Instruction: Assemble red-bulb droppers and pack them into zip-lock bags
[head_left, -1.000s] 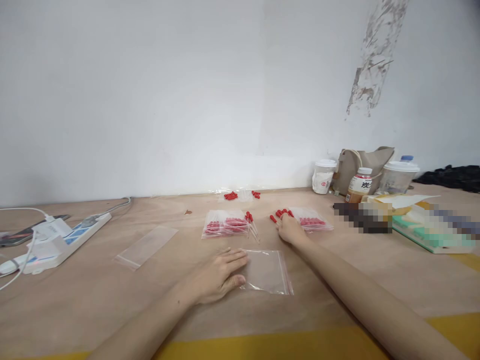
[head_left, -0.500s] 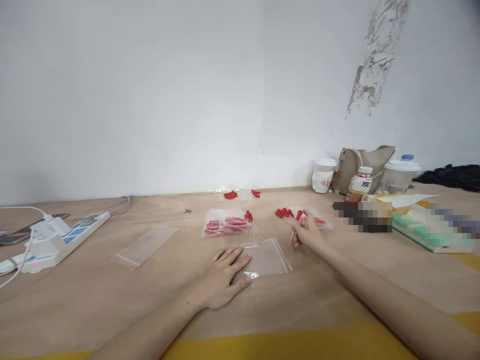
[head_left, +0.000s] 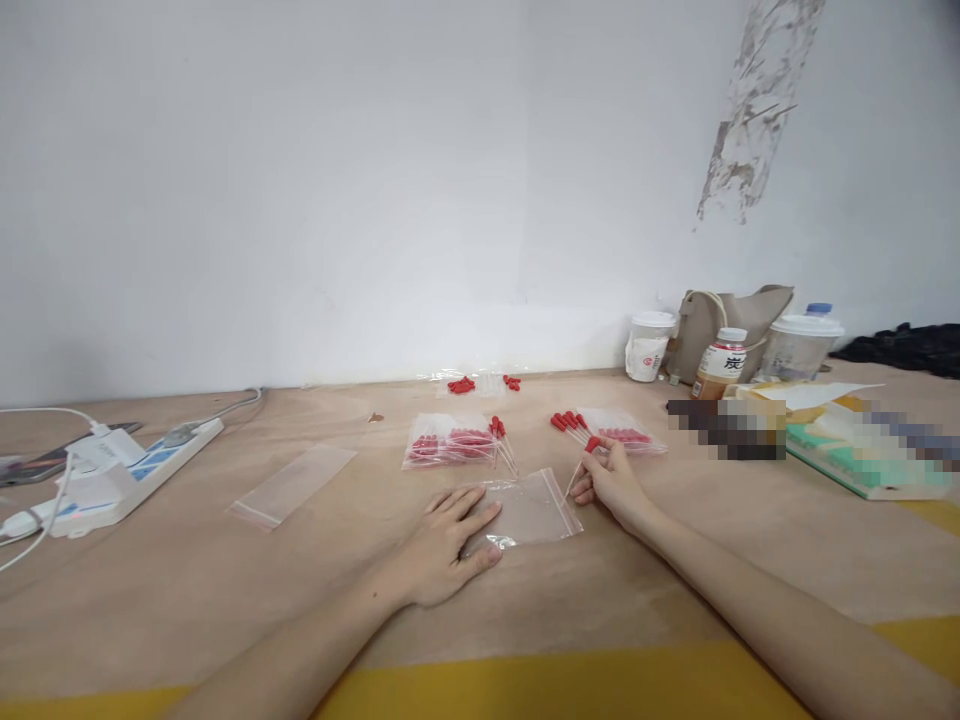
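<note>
My left hand (head_left: 442, 548) lies flat with fingers stretched over the left part of a clear zip bag (head_left: 525, 508) on the table. Between the thumb and fingers of my right hand (head_left: 613, 482) is a red-bulbed dropper (head_left: 592, 445), its thin stem slanting down at the bag's zip edge. Just behind that hand, several loose droppers (head_left: 568, 422) lie side by side, bulbs pointing away, beside a bag of red-bulbed droppers (head_left: 634, 436). A fuller bag of droppers (head_left: 448, 440) sits further left, with a few loose droppers (head_left: 498, 430) at its right side.
Another flat zip bag (head_left: 296, 485) rests left of my left hand. Small bags of red bulbs (head_left: 462, 385) lie near the wall. A power strip (head_left: 142, 475) with cables is at far left. Back right stand a paper cup (head_left: 649, 348), a bottle (head_left: 721, 365) and a grey bag (head_left: 690, 335).
My right hand has moved left and nearer with the dropper, from the loose droppers to the zip edge of the bag. My left hand stays flat on the bag.
</note>
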